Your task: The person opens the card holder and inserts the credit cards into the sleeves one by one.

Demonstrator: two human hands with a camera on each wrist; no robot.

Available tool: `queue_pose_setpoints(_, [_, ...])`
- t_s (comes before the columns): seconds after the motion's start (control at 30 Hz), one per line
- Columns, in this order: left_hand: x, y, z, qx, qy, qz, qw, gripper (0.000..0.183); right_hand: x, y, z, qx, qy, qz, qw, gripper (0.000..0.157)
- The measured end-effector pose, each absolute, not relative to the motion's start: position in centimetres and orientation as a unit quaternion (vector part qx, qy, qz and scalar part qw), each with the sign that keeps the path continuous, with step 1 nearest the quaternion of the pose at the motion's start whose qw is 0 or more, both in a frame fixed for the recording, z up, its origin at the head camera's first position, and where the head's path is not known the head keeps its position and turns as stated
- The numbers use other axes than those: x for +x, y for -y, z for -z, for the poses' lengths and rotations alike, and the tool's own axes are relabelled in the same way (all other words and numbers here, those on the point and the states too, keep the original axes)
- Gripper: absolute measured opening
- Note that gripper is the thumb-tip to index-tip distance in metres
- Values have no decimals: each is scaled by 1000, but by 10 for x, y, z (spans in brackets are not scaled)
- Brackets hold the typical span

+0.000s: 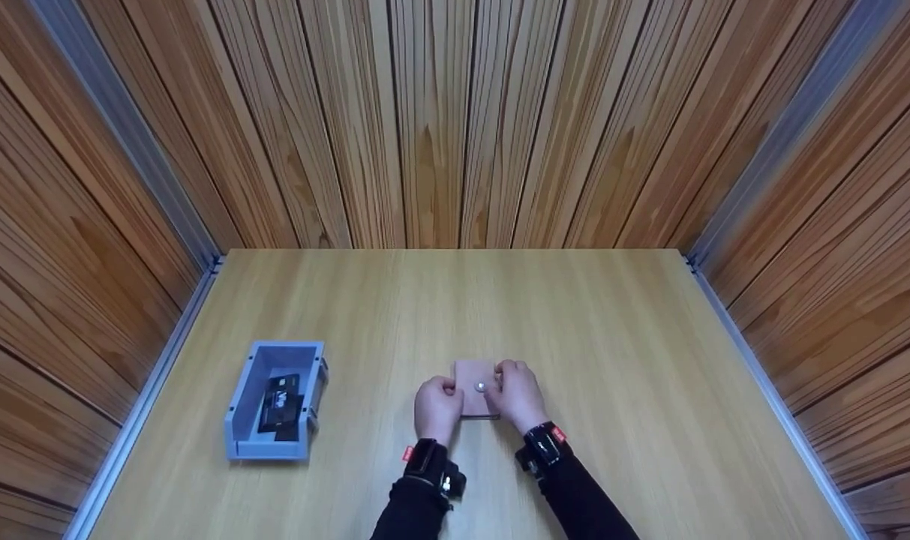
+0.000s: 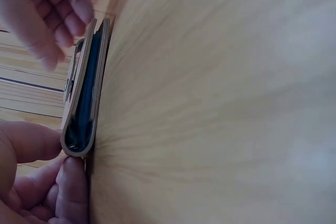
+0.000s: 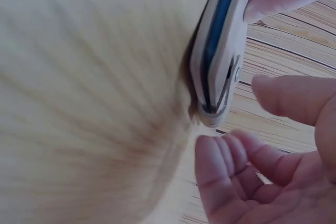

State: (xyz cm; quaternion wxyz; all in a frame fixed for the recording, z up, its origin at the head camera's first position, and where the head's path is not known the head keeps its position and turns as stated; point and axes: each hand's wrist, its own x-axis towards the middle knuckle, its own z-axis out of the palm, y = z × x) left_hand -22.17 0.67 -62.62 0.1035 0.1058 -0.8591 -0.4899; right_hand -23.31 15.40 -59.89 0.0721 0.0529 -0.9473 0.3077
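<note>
A small pink wallet [image 1: 470,394] with a round metal snap lies folded on the table, its strap fastened or laid over the front near the right edge. Blue lining [image 2: 89,87] shows between its covers in the left wrist view. My left hand [image 1: 436,409] pinches the wallet's folded left edge between thumb and fingers. At the opposite side is my right hand [image 1: 518,394]; its thumb [image 3: 289,98] and loosely bent fingers stand apart around the strap end, with a gap to the wallet in the right wrist view.
To the left on the wooden table [image 1: 590,315] stands a blue-grey plastic bin [image 1: 241,427] with black cards or flat packets [image 1: 280,401] inside. Wood-panelled walls [image 1: 432,120] with metal edge rails [image 1: 762,315] enclose the table at the back and sides.
</note>
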Motion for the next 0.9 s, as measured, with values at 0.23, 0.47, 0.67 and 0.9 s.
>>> queue_pose_setpoints(0.23, [-222,-6,627,100,863,484,110,10,-236,-147,598,100,947,-293,89,20])
queue_pose_setpoints(0.47, [-220,-7,627,98,864,480,115,10,-238,-143,599,87,954,-280,54,22])
queue_pose_setpoints(0.67, [-220,-7,627,95,864,479,121,10,-240,-142,603,90,955,-275,67,25])
queue_pose_setpoints(0.9, [-220,-7,626,99,862,483,115,12,-242,-142,604,83,956,-275,64,31])
